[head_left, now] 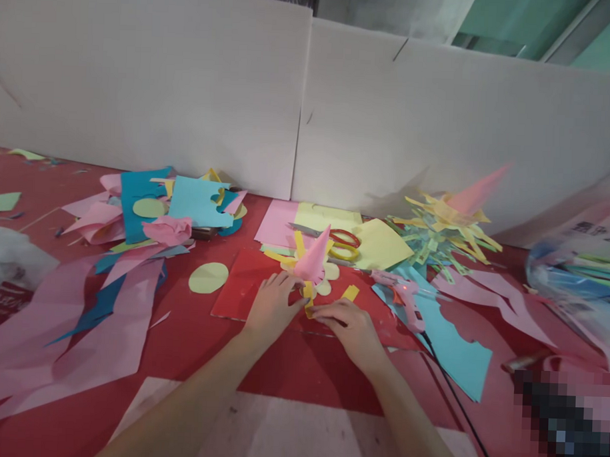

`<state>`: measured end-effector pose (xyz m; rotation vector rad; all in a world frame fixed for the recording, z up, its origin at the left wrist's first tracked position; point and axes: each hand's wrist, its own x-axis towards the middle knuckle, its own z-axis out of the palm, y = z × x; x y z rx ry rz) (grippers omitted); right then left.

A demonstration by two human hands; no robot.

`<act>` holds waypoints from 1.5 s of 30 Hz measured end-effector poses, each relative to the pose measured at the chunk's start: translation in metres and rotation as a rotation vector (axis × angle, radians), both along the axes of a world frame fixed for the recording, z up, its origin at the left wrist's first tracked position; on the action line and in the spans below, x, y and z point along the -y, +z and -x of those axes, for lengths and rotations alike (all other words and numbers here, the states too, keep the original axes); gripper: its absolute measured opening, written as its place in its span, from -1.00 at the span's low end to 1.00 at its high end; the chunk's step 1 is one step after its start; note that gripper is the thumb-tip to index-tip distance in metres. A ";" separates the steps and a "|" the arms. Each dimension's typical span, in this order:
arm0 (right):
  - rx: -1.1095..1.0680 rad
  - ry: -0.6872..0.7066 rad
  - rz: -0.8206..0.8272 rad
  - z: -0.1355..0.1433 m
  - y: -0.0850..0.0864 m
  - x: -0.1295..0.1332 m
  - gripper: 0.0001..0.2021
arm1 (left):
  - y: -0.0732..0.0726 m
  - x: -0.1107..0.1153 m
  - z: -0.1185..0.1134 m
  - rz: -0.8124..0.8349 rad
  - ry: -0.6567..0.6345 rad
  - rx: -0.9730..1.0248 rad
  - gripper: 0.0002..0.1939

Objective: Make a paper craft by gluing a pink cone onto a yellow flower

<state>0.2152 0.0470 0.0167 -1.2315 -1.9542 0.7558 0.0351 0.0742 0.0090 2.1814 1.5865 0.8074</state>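
A pink paper cone [313,257] stands on a cream petal-shaped paper base [328,272], with yellow paper strips around it. My left hand [275,306] is beside the cone, its fingers closed on a yellow paper strip [308,294] at the front. From the right, my right hand [354,329] pinches the lower end of that same strip. Another short yellow piece [351,293] lies just beyond my right hand. Under all this is a red board [237,286]. Fingertips partly cover the held strip.
Scissors with red and yellow handles [344,244] lie behind the cone. A pink glue gun [405,302] with a black cord rests on blue paper [455,347] at right. Behind it stands a finished-looking cone with fringes [450,213]. Paper scraps [150,210] pile left; a white partition [190,84] backs the table.
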 end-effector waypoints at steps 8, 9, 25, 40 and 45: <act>0.009 -0.006 0.008 0.001 0.002 0.000 -0.85 | -0.002 0.000 -0.001 -0.036 -0.014 -0.087 -0.78; 0.008 -0.003 0.008 0.001 0.002 0.000 -0.86 | -0.001 0.000 -0.001 -0.037 -0.014 -0.092 -0.77; 0.011 -0.321 -0.208 -0.001 0.003 0.004 -0.79 | 0.011 0.023 -0.011 -0.229 -0.022 -0.271 -0.66; 0.008 -0.408 -0.171 -0.003 0.003 0.002 -0.73 | 0.002 0.044 -0.020 -0.033 -0.131 -0.392 -0.31; 0.015 -0.391 -0.145 -0.004 0.001 0.002 -0.72 | 0.005 0.044 -0.020 -0.005 -0.144 -0.407 -0.30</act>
